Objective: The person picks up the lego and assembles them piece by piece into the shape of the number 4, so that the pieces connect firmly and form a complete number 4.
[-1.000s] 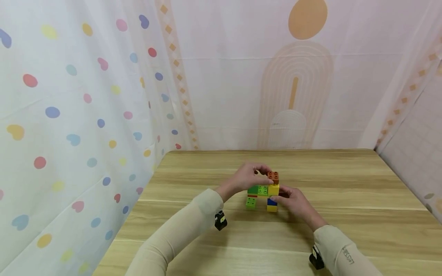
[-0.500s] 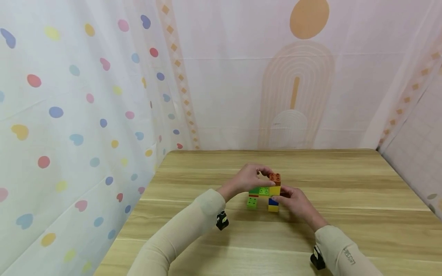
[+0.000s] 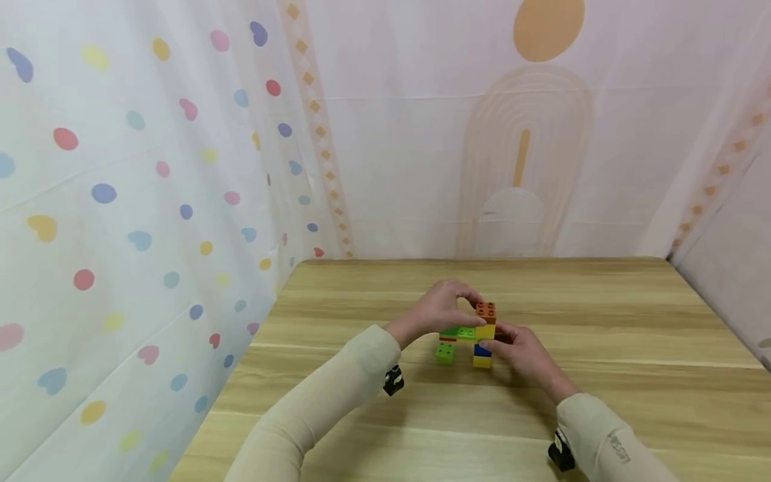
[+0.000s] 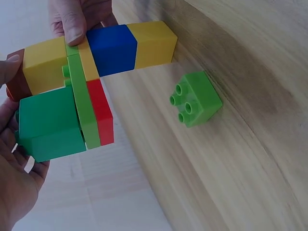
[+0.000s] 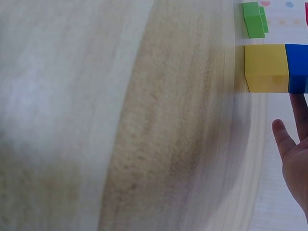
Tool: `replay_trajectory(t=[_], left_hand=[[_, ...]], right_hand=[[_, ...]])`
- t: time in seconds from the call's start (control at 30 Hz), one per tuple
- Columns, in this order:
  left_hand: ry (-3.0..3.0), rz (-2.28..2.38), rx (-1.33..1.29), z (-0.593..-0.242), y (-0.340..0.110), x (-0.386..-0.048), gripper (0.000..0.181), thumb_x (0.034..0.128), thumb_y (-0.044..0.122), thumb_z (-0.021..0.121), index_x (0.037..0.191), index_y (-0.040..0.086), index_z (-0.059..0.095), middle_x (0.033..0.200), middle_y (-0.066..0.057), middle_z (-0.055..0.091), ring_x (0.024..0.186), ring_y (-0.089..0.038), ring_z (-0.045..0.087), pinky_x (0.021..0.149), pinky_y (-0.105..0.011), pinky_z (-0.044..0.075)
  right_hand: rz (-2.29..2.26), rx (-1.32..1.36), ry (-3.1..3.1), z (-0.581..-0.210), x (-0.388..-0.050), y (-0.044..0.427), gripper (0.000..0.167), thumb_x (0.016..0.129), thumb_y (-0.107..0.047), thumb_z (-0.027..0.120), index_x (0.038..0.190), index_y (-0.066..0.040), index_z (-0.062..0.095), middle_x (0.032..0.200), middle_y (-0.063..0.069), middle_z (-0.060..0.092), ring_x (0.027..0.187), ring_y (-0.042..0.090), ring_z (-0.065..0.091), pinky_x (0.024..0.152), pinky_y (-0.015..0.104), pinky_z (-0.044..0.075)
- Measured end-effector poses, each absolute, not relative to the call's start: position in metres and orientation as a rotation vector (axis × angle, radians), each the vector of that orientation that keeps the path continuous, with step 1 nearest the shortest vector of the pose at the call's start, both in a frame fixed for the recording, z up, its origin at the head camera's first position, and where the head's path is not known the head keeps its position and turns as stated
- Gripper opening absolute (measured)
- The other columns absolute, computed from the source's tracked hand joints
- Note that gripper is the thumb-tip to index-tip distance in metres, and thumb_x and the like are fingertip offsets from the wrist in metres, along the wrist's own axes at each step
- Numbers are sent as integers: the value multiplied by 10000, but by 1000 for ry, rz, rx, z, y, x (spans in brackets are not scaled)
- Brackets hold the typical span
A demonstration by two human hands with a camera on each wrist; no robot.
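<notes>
In the head view, my left hand (image 3: pixel 442 309) pinches the reddish-brown toy brick (image 3: pixel 486 312) between thumb and fingers. That brick tops an upright column with a yellow brick (image 3: pixel 485 331), then a blue brick (image 3: pixel 482 350) and another yellow brick (image 3: pixel 482 362) at its foot. A lime plate (image 4: pixel 83 101) juts sideways from the column, bearing a dark green brick (image 4: pixel 50 122), with a red plate (image 4: pixel 102 111) underneath. My right hand (image 3: pixel 523 351) grips the column from the right, its thumb by the plates and blue brick. The right wrist view shows only part of that hand.
A loose lime brick (image 4: pixel 197 99) stands on the wooden table (image 3: pixel 602 375), below the jutting plate and apart from the column. Patterned curtains (image 3: pixel 409 167) hang behind and to the left of the table. Black wrist devices (image 3: pixel 393 380) sit under both sleeves.
The head view has turned slightly left, so everything sits a little further right. Both hands keep their hold on the brick column with no other visible difference.
</notes>
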State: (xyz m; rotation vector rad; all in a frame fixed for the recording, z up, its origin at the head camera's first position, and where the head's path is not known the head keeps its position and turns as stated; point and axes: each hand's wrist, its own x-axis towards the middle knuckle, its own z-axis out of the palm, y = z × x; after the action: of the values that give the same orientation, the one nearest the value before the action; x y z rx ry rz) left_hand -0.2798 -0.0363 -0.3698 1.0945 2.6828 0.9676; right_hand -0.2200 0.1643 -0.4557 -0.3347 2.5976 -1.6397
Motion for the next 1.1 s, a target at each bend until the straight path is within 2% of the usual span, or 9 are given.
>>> replay_trajectory(t=[0.4, 0.7, 0.83, 1.0, 1.1], left_hand=[[2644, 946, 1115, -368, -31, -280, 283, 829, 276, 827, 1063, 137, 751, 956, 126, 695, 984, -89, 609, 860, -257, 484], [2639, 914, 1120, -365, -33, -282, 288, 828, 266, 829, 1068, 126, 752, 977, 102, 707, 985, -87, 618, 848, -251, 493], [2636, 910, 1099, -364, -34, -282, 292, 824, 268, 832, 1069, 129, 753, 976, 103, 705, 1010, -126, 628, 844, -240, 491], [2617, 921, 1082, -363, -33, -281, 281, 824, 258, 833, 1057, 122, 751, 953, 100, 707, 1029, -186, 644, 828, -228, 490], [2623, 924, 1086, -363, -33, -280, 272, 833, 251, 825, 1058, 119, 746, 944, 107, 701, 1015, -180, 647, 819, -221, 487]], right_hand=[[-1619, -306, 2593, -451, -217, 166, 523, 950, -333, 685, 1372, -42, 578, 1231, 132, 651, 1110, 270, 600, 937, 476, 484], [-1554, -343, 2610, -445, -225, 164, 581, 924, -411, 700, 1385, -84, 567, 1258, 108, 640, 1113, 267, 594, 937, 484, 480], [-1563, -333, 2616, -444, -227, 159, 531, 895, -406, 736, 1332, -127, 620, 1230, 86, 648, 1074, 248, 593, 908, 456, 484], [-1579, -322, 2586, -444, -229, 153, 442, 883, -375, 757, 1220, -101, 675, 1143, 66, 680, 997, 213, 613, 878, 422, 494], [-1593, -304, 2578, -445, -229, 151, 395, 878, -357, 766, 1172, -103, 695, 1105, 44, 690, 967, 197, 615, 874, 411, 493]])
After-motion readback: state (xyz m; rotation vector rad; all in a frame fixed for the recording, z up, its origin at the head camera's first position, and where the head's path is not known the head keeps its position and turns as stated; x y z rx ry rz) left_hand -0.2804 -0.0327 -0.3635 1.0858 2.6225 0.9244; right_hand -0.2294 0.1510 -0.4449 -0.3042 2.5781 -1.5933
